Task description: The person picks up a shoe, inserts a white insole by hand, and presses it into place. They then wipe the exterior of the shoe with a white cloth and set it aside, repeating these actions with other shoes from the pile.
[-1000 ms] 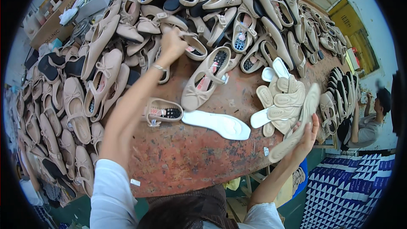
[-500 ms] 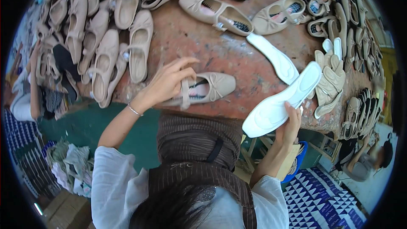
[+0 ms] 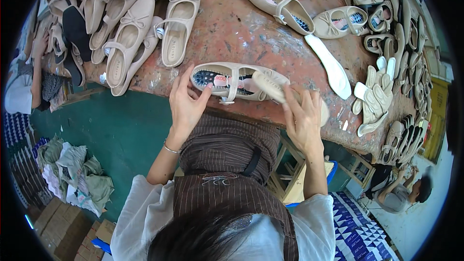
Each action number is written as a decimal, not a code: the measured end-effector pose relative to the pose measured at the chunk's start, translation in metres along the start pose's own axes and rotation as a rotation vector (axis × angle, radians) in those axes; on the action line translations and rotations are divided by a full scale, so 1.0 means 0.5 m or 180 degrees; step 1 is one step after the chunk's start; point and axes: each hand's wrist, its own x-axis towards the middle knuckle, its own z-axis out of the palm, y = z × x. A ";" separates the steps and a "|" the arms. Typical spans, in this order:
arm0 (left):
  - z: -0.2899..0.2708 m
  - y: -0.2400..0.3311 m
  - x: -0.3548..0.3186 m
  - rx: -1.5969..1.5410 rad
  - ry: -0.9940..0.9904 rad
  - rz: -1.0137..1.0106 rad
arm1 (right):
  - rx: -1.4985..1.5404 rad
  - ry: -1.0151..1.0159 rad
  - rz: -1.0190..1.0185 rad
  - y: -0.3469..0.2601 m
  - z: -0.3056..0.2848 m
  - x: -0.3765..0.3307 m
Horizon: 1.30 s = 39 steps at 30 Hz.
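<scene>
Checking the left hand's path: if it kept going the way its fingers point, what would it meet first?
The left hand already touches the heel of the beige shoe on the table. Beyond that shoe, bare tabletop follows, though depth is hard to judge.

white sleeves, brown striped apron, thin bracelet (image 3: 170, 148) on left wrist
</scene>
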 end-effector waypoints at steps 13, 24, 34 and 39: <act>-0.022 -0.023 0.031 -0.0401 -0.0540 -0.0056 | 0.1370 0.0077 -0.0311 -0.074 0.171 0.111; 0.004 -0.041 0.049 -0.0890 -0.0144 -0.0485 | 0.1714 0.0082 -0.0228 -0.093 0.206 0.136; 0.012 -0.038 0.067 -0.0716 0.0000 -0.0668 | 0.1227 -0.0452 -0.0351 -0.097 0.200 0.133; 0.017 -0.043 0.076 0.0011 0.0188 0.0027 | 0.0917 -0.0768 -0.1369 -0.094 0.204 0.150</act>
